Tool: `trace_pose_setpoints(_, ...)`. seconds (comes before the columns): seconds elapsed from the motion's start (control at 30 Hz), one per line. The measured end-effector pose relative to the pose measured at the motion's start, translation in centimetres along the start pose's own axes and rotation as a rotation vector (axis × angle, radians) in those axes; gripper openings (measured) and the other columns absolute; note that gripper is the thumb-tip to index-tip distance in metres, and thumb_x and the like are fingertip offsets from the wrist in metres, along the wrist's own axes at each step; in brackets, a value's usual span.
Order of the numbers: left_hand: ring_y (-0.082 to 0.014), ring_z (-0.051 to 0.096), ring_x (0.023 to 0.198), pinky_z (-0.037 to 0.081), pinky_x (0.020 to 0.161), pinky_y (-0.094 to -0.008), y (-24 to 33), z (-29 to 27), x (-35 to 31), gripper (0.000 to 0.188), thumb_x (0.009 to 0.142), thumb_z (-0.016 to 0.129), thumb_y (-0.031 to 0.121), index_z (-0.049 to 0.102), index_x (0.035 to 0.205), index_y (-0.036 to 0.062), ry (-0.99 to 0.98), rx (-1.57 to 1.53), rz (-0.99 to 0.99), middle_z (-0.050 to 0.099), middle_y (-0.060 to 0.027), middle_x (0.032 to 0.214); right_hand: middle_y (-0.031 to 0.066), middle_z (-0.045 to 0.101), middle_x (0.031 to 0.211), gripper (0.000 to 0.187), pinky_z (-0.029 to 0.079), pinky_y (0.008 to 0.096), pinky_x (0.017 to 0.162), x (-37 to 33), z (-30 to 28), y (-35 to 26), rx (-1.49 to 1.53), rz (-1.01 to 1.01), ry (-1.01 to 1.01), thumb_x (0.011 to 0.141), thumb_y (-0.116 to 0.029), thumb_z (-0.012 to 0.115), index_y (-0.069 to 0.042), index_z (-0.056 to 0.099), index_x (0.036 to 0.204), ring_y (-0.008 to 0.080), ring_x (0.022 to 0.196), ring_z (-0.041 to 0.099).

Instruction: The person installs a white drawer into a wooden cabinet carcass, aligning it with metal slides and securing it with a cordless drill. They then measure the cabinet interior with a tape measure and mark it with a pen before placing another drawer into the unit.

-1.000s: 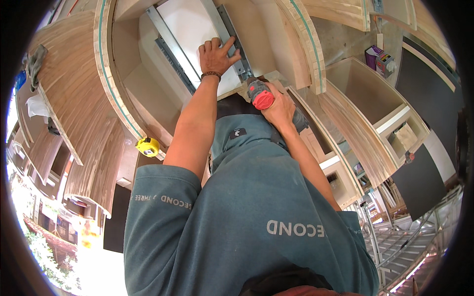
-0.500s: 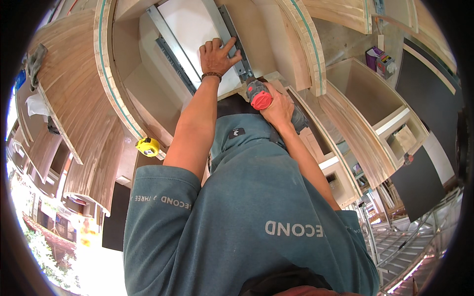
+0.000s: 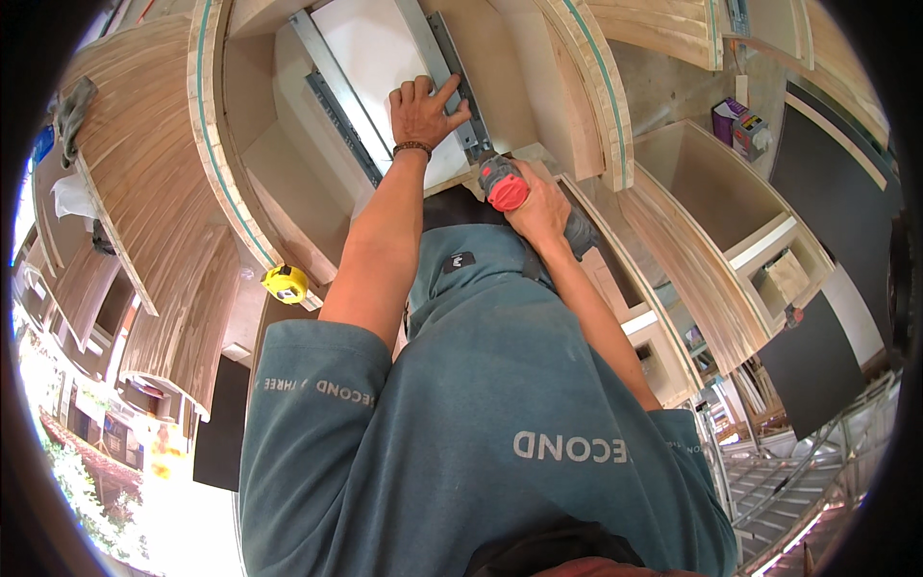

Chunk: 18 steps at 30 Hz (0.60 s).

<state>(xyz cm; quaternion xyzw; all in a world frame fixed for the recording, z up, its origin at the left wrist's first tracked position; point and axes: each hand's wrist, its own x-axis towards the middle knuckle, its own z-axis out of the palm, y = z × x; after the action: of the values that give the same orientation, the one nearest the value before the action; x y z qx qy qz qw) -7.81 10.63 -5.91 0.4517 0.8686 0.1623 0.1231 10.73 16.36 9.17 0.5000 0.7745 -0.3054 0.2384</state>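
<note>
My right hand (image 3: 541, 204) is wrapped round a cordless drill (image 3: 508, 193) with a red and black body. Its front end points at the near end of a dark drawer slide (image 3: 447, 53) on the right inner wall of a wooden cabinet (image 3: 261, 125). The drill's tip is hidden from view. Fingers spread, my left hand (image 3: 420, 113) rests on the white panel (image 3: 358, 43) and its grey metal side rail (image 3: 415, 29), with thumb and index finger reaching to the slide. Another dark slide (image 3: 336, 120) runs along the panel's left side.
A yellow tape measure (image 3: 286, 284) sits on the cabinet's curved front edge at left. Curved wooden panels (image 3: 144, 163) stand further left, with a grey glove (image 3: 75, 115) on top. More open wooden cabinets (image 3: 687, 173) lie to the right, near a purple box (image 3: 727, 115). A metal ladder-like frame (image 3: 788, 481) is at lower right.
Both hands and the drill hold nearly the same place. The view has shifted very slightly; nothing has been taken up or let go.
</note>
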Motion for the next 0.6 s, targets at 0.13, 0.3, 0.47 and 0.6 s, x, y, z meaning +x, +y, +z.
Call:
trace_pose_setpoints(0.13,-0.0250,0.051,0.095,0.038,0.086,-0.0408,0.0,0.2,-0.2,0.046,0.074,0.071,0.053,0.070,0.116,0.0334,0.025,0.001,0.011,0.057,-0.0043,0.097,0.0209,0.072,0.093,0.046,0.051,0.0540,0.076,0.0,-0.3,-0.1,-0.037,0.011,0.001,0.079,-0.039,0.072,-0.022,0.060,0.120,0.0452,0.091,0.067)
trace_pose_setpoints(0.3,-0.0243,0.052,0.094,0.038,0.084,-0.0401,-0.1,0.4,-0.6,0.045,0.075,0.071,0.053,0.070,0.116,0.0323,0.075,-0.017,0.038,0.057,-0.0045,0.096,0.0185,0.072,0.094,0.045,0.052,0.0530,0.074,-0.2,-0.2,-0.1,-0.091,-0.044,0.036,0.079,-0.038,0.073,-0.021,0.062,0.119,0.0441,0.090,0.068)
trace_pose_setpoints(0.47,-0.0252,0.053,0.093,0.039,0.081,-0.0407,0.0,0.6,-0.5,0.046,0.076,0.070,0.053,0.070,0.117,0.0324,0.127,0.040,0.070,0.057,-0.0052,0.094,0.0180,0.072,0.095,0.048,0.053,0.0533,0.075,1.0,-0.7,0.5,-0.133,-0.097,0.046,0.079,-0.033,0.072,-0.021,0.062,0.124,0.0427,0.092,0.068)
trace_pose_setpoints(0.6,-0.0260,0.053,0.090,0.040,0.079,-0.0404,-0.2,0.8,-1.4,0.044,0.077,0.070,0.051,0.071,0.117,0.0322,0.183,-0.015,0.101,0.057,-0.0062,0.093,0.0191,0.072,0.100,0.051,0.053,0.0530,0.078,-0.2,-1.0,1.2,-0.140,-0.129,0.007,0.079,-0.028,0.072,-0.023,0.061,0.128,0.0424,0.093,0.068)
